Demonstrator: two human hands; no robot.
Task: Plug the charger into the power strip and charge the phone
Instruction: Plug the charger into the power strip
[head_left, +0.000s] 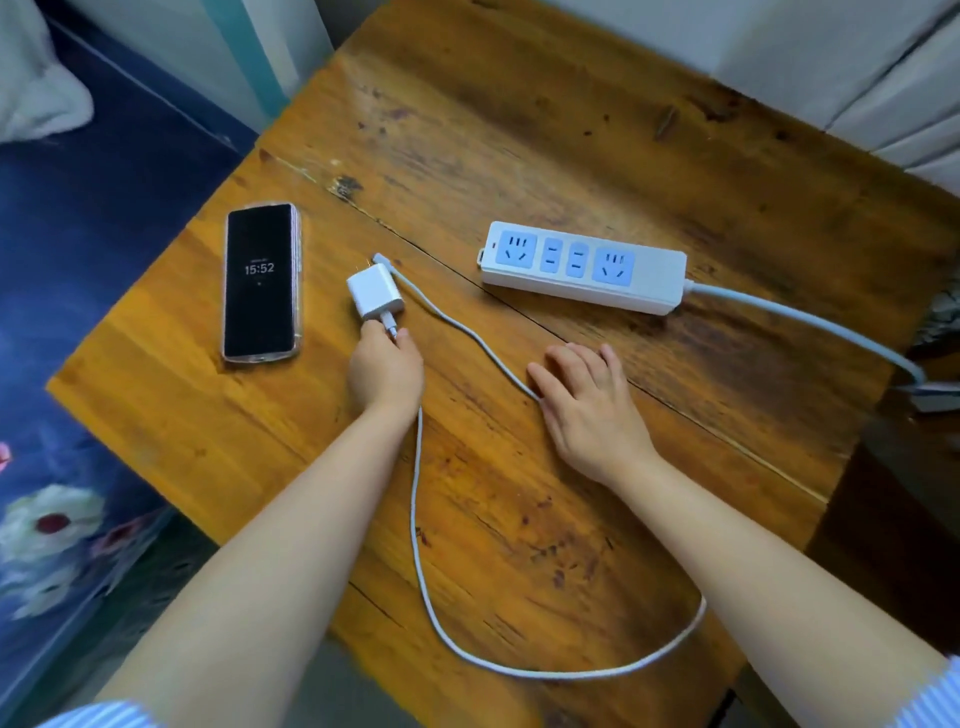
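From the head camera, your left hand (383, 364) is pinching the charger (375, 299) at its cable end, its grip closing on it between the phone (261, 282) and the power strip (583, 266). Your right hand (587, 405) is lying flat on the bench (519, 130), its grip wide, touching the white cable (431, 597).

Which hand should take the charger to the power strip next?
Left. The left hand already has its fingertips at the charger, by the cable plug. The right hand lies flat on the table, nearer the power strip but holding nothing.
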